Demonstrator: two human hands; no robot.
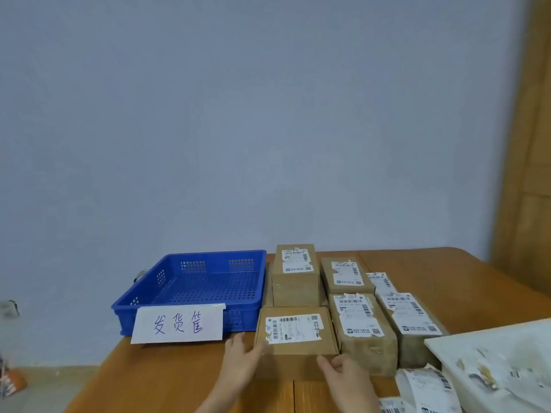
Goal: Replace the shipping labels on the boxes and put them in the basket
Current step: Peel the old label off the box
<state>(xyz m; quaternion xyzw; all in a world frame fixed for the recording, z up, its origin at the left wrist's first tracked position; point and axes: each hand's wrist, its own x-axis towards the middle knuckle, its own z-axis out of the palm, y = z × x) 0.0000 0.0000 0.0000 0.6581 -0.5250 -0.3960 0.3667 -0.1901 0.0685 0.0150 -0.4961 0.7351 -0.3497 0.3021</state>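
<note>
The nearest cardboard box (298,348) lies flat at the table's front and carries a partly torn white shipping label (293,327). My left hand (243,357) presses straight fingers against the box's left side. My right hand (347,375) grips its front right corner, thumb along the front top edge. The blue perforated basket (125,308) stands left of the boxes with nothing in it; a white handwritten paper sign (179,324) hangs on its front wall. Several more labelled boxes sit behind and to the right, including one tall box (295,281) and one long box (365,341).
A roll of printed labels (426,386) lies at the front right, with loose label strips (383,283) further back. A white tray (465,344) holding torn paper scraps fills the right corner. The wooden table (167,380) meets a pale wall; a wooden door frame (518,174) stands right.
</note>
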